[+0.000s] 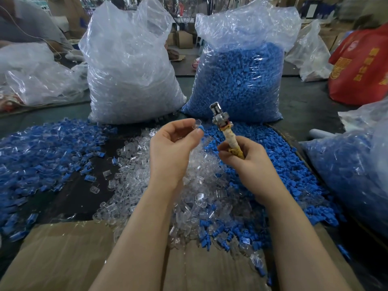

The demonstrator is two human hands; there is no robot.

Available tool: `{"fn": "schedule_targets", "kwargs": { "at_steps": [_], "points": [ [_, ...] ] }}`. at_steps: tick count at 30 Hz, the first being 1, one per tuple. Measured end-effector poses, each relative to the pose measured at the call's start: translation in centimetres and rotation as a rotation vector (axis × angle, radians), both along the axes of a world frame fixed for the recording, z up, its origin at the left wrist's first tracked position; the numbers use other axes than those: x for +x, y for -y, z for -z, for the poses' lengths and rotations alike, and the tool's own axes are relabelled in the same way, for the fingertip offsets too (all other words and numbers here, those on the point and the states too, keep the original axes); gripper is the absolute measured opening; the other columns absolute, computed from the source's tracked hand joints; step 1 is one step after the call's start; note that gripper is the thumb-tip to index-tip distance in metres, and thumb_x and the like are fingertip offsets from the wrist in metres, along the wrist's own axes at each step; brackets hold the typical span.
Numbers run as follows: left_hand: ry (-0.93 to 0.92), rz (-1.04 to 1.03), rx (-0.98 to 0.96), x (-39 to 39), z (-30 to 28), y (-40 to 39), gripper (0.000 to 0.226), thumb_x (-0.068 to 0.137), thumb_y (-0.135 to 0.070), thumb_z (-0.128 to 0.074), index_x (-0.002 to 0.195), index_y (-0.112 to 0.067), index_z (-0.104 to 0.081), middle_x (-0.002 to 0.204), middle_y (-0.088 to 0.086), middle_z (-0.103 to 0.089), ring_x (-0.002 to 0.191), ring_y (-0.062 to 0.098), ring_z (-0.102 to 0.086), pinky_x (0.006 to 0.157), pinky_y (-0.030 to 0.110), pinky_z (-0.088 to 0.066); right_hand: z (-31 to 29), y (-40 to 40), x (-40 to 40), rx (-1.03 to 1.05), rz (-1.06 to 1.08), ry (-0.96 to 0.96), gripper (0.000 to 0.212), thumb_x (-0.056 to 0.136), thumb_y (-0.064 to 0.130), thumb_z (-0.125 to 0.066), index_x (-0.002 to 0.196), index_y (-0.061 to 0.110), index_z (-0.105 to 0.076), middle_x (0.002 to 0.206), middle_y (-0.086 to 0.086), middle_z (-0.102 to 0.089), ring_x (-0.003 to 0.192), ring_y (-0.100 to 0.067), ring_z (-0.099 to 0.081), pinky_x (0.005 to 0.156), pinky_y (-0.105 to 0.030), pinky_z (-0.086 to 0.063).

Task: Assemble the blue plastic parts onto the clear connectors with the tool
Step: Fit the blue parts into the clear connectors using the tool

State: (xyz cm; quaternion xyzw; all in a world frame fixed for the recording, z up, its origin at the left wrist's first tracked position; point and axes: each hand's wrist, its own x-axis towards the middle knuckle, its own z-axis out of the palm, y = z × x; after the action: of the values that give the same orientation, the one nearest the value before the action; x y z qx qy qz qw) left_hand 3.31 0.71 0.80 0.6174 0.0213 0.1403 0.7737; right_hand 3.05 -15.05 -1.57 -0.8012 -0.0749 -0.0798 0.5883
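Cluttered with loose plastic pieces, a dark worktable (69,192) fills the lower view, with flattened cardboard (63,255) lying along its near edge. Just beyond the cardboard, a heap of clear connectors (147,185) spreads across the middle of the table, flanked by blue plastic parts (294,177) on the right and a mixed pile of blue and clear pieces (31,156) on the left. Above the clear heap, the left hand (172,148) is raised with its fingers curled, thumb and fingertips pinching a small clear connector with a blue part (199,127) on it. Just beside it, the right hand (245,158) wraps its fingers round the taped handle of a tool (225,131), whose metal head points up and slightly away. Farther back stand two large plastic sacks side by side: a bag of clear pieces (132,66) on the left and a bag of blue pieces (237,85) on the right. Behind these, cardboard boxes (182,38) sit on the floor, blurred.
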Motion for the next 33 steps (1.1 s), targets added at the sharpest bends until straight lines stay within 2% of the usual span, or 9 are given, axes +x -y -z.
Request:
{"fn": "schedule_targets", "kwargs": {
  "at_steps": [4, 8, 13, 19, 25, 28, 30, 33],
  "points": [
    [-0.019, -0.002, 0.067, 0.0, 0.0, -0.3, 0.018, 0.079, -0.004, -0.078, 0.091, -0.017, -0.074, 0.083, 0.001, -0.076, 0.081, 0.013, -0.07, 0.078, 0.024, -0.058, 0.1, -0.3, 0.0, -0.024, 0.038, 0.05, 0.007, 0.091, 0.019, -0.066, 0.09, 0.013, -0.064, 0.081, -0.015, -0.063, 0.066, -0.017, -0.051, 0.063, -0.037, -0.047],
    [-0.011, 0.029, 0.196, -0.2, 0.0, -0.1, 0.017, 0.078, -0.005, -0.08, 0.091, -0.015, -0.077, 0.08, -0.003, -0.076, 0.074, 0.003, -0.069, 0.071, 0.016, -0.053, -0.2, -1.3, -0.2, 0.013, 0.059, 0.155, 0.006, 0.09, 0.02, -0.068, 0.089, 0.015, -0.064, 0.074, -0.005, -0.061, 0.06, -0.01, -0.049, 0.056, -0.024, -0.043],
    [-0.003, 0.047, 0.254, -0.4, -0.2, 0.6, 0.02, 0.079, 0.001, -0.077, 0.087, -0.017, -0.076, 0.081, -0.003, -0.077, 0.075, 0.005, -0.071, 0.071, 0.015, -0.055, -0.4, -1.6, -0.3, 0.015, 0.045, 0.213, 0.006, 0.09, 0.017, -0.068, 0.088, 0.019, -0.063, 0.072, 0.003, -0.06, 0.056, -0.001, -0.046, 0.052, -0.014, -0.039],
    [-0.011, 0.029, 0.324, -0.4, -0.2, 0.4, 0.021, 0.077, -0.005, -0.081, 0.087, -0.023, -0.077, 0.083, -0.007, -0.077, 0.082, 0.009, -0.073, 0.08, 0.026, -0.059, -0.4, -1.5, -0.3, -0.002, 0.057, 0.222, 0.005, 0.09, 0.018, -0.069, 0.088, 0.02, -0.064, 0.071, 0.006, -0.061, 0.057, -0.002, -0.048, 0.053, -0.016, -0.041],
    [0.003, 0.029, 0.358, -0.4, -0.2, 0.4, 0.027, 0.076, -0.005, -0.082, 0.079, -0.031, -0.074, 0.079, -0.012, -0.076, 0.078, 0.004, -0.072, 0.075, 0.021, -0.058, -0.4, -1.3, -0.4, -0.062, 0.058, 0.229, 0.011, 0.09, 0.014, -0.068, 0.085, 0.023, -0.062, 0.072, 0.005, -0.061, 0.057, -0.003, -0.048, 0.051, -0.015, -0.039],
    [0.017, 0.035, 0.388, -0.4, -0.2, 0.3, 0.029, 0.077, -0.006, -0.082, 0.075, -0.034, -0.073, 0.075, -0.015, -0.075, 0.075, 0.003, -0.072, 0.069, 0.016, -0.055, -0.4, -1.2, -0.3, -0.099, 0.064, 0.243, 0.015, 0.089, 0.014, -0.069, 0.082, 0.024, -0.06, 0.066, 0.011, -0.057, 0.054, -0.004, -0.046, 0.05, -0.016, -0.036],
    [0.026, 0.044, 0.406, -0.4, -0.1, 0.2, 0.025, 0.077, -0.005, -0.082, 0.078, -0.029, -0.074, 0.075, -0.013, -0.075, 0.074, 0.004, -0.072, 0.068, 0.017, -0.055, -0.3, -1.2, -0.3, -0.139, 0.07, 0.253, 0.016, 0.088, 0.016, -0.069, 0.08, 0.024, -0.059, 0.064, 0.013, -0.055, 0.054, -0.004, -0.045, 0.051, -0.019, -0.036],
    [0.026, 0.055, 0.411, -0.3, 0.0, 0.1, 0.016, 0.077, -0.003, -0.081, 0.083, -0.018, -0.078, 0.076, -0.007, -0.076, 0.075, 0.007, -0.073, 0.072, 0.023, -0.059, -0.2, -1.3, -0.2, -0.196, 0.093, 0.251, 0.016, 0.087, 0.017, -0.069, 0.079, 0.025, -0.058, 0.067, 0.012, -0.057, 0.057, -0.008, -0.048, 0.054, -0.033, -0.042]
  ]
}}
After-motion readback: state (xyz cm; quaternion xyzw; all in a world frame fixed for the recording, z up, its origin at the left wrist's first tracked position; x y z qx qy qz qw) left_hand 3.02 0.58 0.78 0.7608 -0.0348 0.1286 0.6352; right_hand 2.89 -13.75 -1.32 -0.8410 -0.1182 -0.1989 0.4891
